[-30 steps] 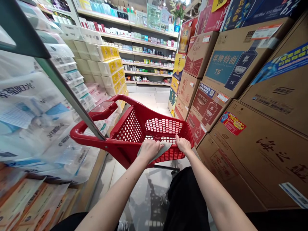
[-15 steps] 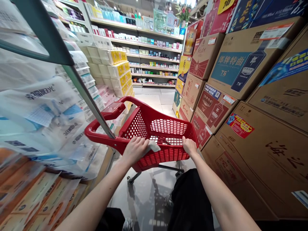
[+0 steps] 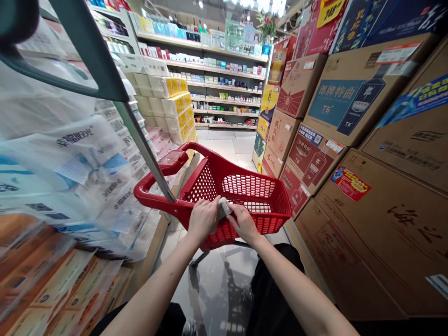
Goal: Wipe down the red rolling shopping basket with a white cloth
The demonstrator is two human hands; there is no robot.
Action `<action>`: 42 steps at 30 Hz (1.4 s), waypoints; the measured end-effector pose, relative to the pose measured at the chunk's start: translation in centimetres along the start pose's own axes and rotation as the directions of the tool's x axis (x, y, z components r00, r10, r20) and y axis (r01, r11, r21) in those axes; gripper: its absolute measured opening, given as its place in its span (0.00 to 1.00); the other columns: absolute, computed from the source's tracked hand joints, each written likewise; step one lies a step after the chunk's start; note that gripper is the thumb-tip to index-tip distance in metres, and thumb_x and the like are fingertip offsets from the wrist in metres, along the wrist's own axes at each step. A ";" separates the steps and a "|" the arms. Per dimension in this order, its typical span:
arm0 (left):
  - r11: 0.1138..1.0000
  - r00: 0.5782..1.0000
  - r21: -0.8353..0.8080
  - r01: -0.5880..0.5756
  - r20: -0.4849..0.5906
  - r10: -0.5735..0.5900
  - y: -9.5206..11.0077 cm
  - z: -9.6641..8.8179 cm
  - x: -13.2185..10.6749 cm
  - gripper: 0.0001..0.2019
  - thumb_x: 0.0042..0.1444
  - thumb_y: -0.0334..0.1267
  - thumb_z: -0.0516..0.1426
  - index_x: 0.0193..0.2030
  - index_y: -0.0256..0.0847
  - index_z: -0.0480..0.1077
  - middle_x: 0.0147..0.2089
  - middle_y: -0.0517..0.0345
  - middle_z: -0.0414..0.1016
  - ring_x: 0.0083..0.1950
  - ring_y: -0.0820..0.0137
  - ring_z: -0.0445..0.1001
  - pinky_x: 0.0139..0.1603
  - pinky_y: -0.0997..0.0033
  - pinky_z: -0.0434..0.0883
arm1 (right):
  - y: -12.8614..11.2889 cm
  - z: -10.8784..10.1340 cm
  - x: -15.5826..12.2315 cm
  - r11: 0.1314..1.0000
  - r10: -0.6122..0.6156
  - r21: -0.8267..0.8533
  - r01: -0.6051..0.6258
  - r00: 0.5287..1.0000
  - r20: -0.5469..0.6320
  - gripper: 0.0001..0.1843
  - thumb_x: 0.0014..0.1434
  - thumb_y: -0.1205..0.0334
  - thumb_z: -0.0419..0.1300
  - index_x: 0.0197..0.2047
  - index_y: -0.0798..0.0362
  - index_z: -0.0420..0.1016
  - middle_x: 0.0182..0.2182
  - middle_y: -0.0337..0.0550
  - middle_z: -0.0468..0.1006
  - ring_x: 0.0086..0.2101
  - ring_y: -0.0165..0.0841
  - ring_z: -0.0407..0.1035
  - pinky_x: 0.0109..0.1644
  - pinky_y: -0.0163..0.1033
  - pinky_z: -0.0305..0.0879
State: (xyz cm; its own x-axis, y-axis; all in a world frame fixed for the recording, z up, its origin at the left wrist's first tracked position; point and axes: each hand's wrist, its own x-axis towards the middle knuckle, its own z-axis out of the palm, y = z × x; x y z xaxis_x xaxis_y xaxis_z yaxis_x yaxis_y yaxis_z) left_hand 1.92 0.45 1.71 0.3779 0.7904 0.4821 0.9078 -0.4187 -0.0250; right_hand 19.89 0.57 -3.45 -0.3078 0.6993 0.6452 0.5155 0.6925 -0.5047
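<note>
Our 2 bare hands sit close together at lower centre, our left hand (image 3: 205, 219) and right hand (image 3: 244, 224) pinching a small pale grey cloth (image 3: 223, 208), its long axis tilted upward, against the near rim of a red perforated plastic shopping cart (image 3: 210, 184).

Both bare forearms reach forward and inward from the bottom corners of the view, the left forearm (image 3: 154, 284) rising from the lower left and the right forearm (image 3: 297, 291) from the lower right. They converge so that the hands sit close together, just apart, near the centre of the view. The left hand (image 3: 205, 219) is curled over with its back upward, its fingers (image 3: 201, 205) bent down and the wrist nearly straight. The right hand (image 3: 244, 224) angles in toward it, with the wrist slightly bent and the fingertips (image 3: 235, 210) pointing down and to the left. Below them, a leg (image 3: 275, 298) in dark trousers stands beneath the arms.
</note>
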 end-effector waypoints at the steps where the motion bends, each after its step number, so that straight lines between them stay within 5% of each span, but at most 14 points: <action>1: 1.000 1.000 -0.024 0.006 -0.012 -0.006 -0.1 0.0 -0.1 0.21 0.61 0.34 0.45 0.60 0.32 0.60 0.37 0.48 0.77 0.41 0.62 0.74 0.50 0.57 0.65 | -0.3 0.6 0.0 0.999 0.017 0.029 -0.017 1.000 -0.012 0.16 0.64 0.62 0.50 0.55 0.51 0.66 0.50 0.47 0.72 0.51 0.35 0.64 0.57 0.43 0.61; 5: 0.985 0.998 -0.164 -0.051 -0.032 0.047 -0.5 -0.3 -1.1 0.19 0.59 0.32 0.46 0.57 0.34 0.59 0.46 0.48 0.76 0.47 0.64 0.74 0.62 0.54 0.58 | -0.1 0.5 -0.6 0.989 0.130 0.087 -0.123 0.988 -0.079 0.11 0.63 0.67 0.48 0.43 0.51 0.70 0.42 0.46 0.74 0.46 0.35 0.67 0.52 0.42 0.64; 10: 0.926 0.995 -0.366 -0.095 -0.018 0.095 0.6 -0.4 -1.6 0.15 0.55 0.29 0.47 0.50 0.38 0.59 0.52 0.44 0.72 0.57 0.62 0.69 0.63 0.50 0.59 | -1.6 -1.6 -0.8 0.983 0.181 0.025 -0.180 0.960 -0.213 0.21 0.62 0.69 0.44 0.57 0.53 0.62 0.51 0.51 0.69 0.52 0.36 0.64 0.57 0.46 0.62; 14: 0.842 1.000 -0.540 0.002 -0.017 -0.013 1.7 -0.3 -1.6 0.27 0.46 0.23 0.46 0.56 0.37 0.51 0.59 0.39 0.65 0.61 0.64 0.65 0.59 0.55 0.66 | -2.8 -0.8 0.4 1.000 0.021 -0.008 -0.021 1.000 -0.016 0.23 0.63 0.65 0.48 0.61 0.50 0.60 0.56 0.48 0.68 0.56 0.36 0.61 0.60 0.46 0.60; 18: 0.795 0.995 -0.605 0.051 -0.041 -0.095 -0.3 -2.0 -2.9 0.27 0.48 0.23 0.45 0.57 0.40 0.51 0.61 0.43 0.62 0.60 0.67 0.66 0.57 0.57 0.68 | -1.2 0.6 0.6 0.998 -0.015 -0.056 0.020 0.996 0.083 0.19 0.65 0.67 0.49 0.57 0.50 0.66 0.50 0.45 0.74 0.51 0.34 0.66 0.56 0.43 0.63; 21: 0.862 0.966 -0.503 0.067 -0.183 -0.182 -3.9 -4.5 -4.6 0.19 0.53 0.28 0.48 0.53 0.41 0.56 0.55 0.45 0.67 0.57 0.65 0.68 0.57 0.56 0.67 | 0.6 0.2 -0.1 0.990 -0.004 -0.141 0.018 0.995 0.099 0.18 0.65 0.67 0.49 0.56 0.52 0.67 0.46 0.46 0.76 0.47 0.34 0.68 0.53 0.42 0.64; 25: 0.968 0.866 -0.191 0.163 -0.442 -0.233 -9.0 -7.0 -5.7 0.19 0.54 0.34 0.53 0.52 0.35 0.59 0.55 0.40 0.66 0.60 0.57 0.63 0.59 0.51 0.63 | 2.3 -1.7 -1.6 0.954 -0.033 -0.287 0.082 0.985 0.171 0.18 0.66 0.68 0.46 0.58 0.54 0.65 0.45 0.49 0.75 0.45 0.35 0.68 0.50 0.43 0.65; 29: 0.997 0.975 0.066 0.033 -0.222 -0.017 -11.7 -7.3 -5.0 0.13 0.59 0.39 0.50 0.49 0.39 0.65 0.53 0.45 0.70 0.60 0.56 0.64 0.64 0.44 0.52 | 2.7 -2.0 -2.2 0.875 0.022 -0.478 0.079 0.979 0.203 0.16 0.66 0.66 0.47 0.55 0.55 0.66 0.42 0.51 0.74 0.44 0.39 0.67 0.49 0.44 0.64; 34: 0.970 0.992 0.237 -0.048 -0.106 0.075 -11.6 -7.0 -3.7 0.11 0.61 0.41 0.48 0.35 0.39 0.67 0.41 0.47 0.73 0.46 0.58 0.70 0.56 0.52 0.61 | -0.3 2.1 0.7 0.832 0.054 -0.551 0.065 0.979 0.198 0.10 0.65 0.60 0.50 0.46 0.55 0.68 0.39 0.50 0.72 0.42 0.41 0.65 0.46 0.45 0.63; 37: 0.953 0.992 0.302 -0.041 -0.104 0.076 -10.3 -7.3 -3.5 0.12 0.61 0.41 0.47 0.33 0.39 0.67 0.37 0.47 0.72 0.44 0.57 0.70 0.48 0.56 0.64 | -3.0 4.5 2.9 0.853 0.001 -0.513 0.098 0.982 0.189 0.13 0.67 0.63 0.46 0.50 0.54 0.66 0.40 0.50 0.72 0.42 0.40 0.65 0.45 0.45 0.63; 42: 0.951 0.991 0.304 -0.052 -0.099 0.086 -8.4 -7.5 -3.3 0.12 0.62 0.42 0.46 0.33 0.39 0.66 0.35 0.48 0.70 0.43 0.57 0.69 0.46 0.57 0.62 | -4.5 4.3 3.9 0.838 -0.050 -0.526 0.146 0.980 0.193 0.20 0.67 0.67 0.42 0.61 0.53 0.58 0.39 0.49 0.71 0.40 0.39 0.64 0.44 0.44 0.63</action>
State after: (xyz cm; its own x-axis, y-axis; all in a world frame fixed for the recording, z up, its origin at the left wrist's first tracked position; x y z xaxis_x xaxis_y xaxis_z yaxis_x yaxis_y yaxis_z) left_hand -8.27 -2.00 6.92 0.4345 0.7035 0.5624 0.8993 -0.3038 -0.3147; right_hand 12.93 0.93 -1.07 -0.4817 0.6850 0.5465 0.8074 0.5894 -0.0272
